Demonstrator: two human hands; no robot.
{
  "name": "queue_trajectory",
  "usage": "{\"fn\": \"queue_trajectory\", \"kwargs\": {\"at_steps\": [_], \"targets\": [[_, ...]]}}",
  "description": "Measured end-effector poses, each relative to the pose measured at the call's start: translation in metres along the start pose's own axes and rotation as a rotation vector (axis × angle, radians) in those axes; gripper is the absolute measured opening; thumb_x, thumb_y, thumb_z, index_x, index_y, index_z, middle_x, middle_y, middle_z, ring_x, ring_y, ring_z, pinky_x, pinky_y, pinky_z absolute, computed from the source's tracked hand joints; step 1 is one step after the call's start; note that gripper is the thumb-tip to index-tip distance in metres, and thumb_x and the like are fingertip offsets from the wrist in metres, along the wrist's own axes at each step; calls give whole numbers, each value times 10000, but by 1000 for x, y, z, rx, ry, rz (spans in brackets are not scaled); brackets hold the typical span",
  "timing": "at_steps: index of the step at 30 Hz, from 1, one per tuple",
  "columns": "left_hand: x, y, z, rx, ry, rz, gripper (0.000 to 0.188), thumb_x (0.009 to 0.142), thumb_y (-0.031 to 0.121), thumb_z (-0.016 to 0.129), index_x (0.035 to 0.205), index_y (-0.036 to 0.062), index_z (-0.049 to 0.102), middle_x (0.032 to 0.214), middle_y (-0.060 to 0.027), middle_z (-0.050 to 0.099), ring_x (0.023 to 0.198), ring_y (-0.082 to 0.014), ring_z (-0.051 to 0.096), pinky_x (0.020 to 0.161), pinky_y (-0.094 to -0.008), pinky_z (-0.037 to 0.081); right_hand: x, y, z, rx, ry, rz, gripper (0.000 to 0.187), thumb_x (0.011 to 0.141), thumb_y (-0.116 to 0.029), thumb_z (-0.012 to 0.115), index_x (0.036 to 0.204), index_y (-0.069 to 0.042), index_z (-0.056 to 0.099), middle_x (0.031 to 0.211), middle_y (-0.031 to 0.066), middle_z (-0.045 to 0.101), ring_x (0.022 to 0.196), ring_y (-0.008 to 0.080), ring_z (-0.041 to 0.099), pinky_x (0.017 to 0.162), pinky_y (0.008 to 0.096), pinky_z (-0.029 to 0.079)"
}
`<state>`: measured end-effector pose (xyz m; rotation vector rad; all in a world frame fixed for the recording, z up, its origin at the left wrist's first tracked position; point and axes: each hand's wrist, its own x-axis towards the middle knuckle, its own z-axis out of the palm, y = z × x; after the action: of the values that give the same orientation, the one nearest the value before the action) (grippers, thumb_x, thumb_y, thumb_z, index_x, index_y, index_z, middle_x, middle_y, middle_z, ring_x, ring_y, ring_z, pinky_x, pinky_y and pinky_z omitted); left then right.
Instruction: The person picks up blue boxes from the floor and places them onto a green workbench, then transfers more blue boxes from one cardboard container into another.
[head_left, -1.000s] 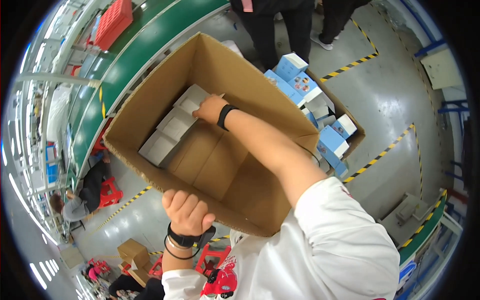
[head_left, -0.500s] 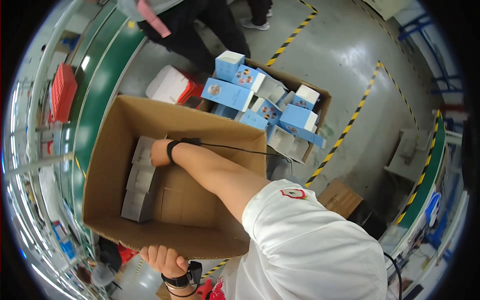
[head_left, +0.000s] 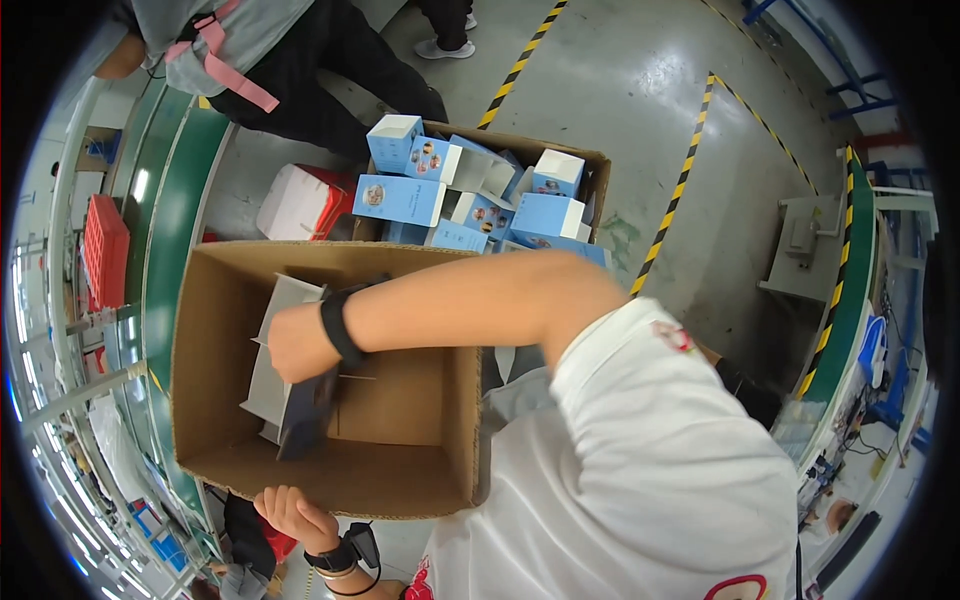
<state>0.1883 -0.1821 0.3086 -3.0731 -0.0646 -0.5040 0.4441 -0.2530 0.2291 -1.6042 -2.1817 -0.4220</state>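
A large open cardboard box (head_left: 400,490) stands in front of me. Inside it, along its left wall, are several pale grey-white cartons (head_left: 268,385) in a row, now tilted. My right hand (head_left: 302,343) reaches down into the box, its fingers curled round the cartons' upper part, with fingertips hidden. A dark, blurred side of a carton shows below that hand. At the box's near rim, my left hand (head_left: 295,515) is closed on the edge. Both wrists wear black bands, and a small dark device sits by the left one.
Beyond the box, another cardboard box (head_left: 600,180) is heaped with blue-and-white cartons (head_left: 400,198). A red-and-white container (head_left: 305,205) stands beside it. A green conveyor (head_left: 175,230) runs at left, with a red crate (head_left: 105,250). A person (head_left: 330,70) stands at the far left.
My right hand has moved slightly left and down, and the cartons under it have tilted. My view has shifted; the person at the far left shows more.
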Motion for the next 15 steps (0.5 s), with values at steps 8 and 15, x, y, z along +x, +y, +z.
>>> {"fn": "queue_trajectory", "kwargs": {"at_steps": [8, 15], "targets": [[-56, -39, -4, 151, 57, -276, 411, 955, 228, 286, 591, 40, 322, 578, -123, 344, 588, -299, 372, 639, -387, 303, -193, -9, -178, 459, 292, 714, 158, 846, -144, 601, 922, -21, 665, 745, 81, 630, 612, 204, 584, 583, 300, 465], [-102, -49, -10, 289, 154, -474, 414, 972, 196, 307, 591, 34, 328, 561, -112, 347, 583, -287, 374, 633, -376, 309, -359, -53, -151, 247, 619, 1581, 300, 905, -238, 576, 844, 54, 614, 685, 42, 612, 660, 77, 515, 581, 273, 420]]}}
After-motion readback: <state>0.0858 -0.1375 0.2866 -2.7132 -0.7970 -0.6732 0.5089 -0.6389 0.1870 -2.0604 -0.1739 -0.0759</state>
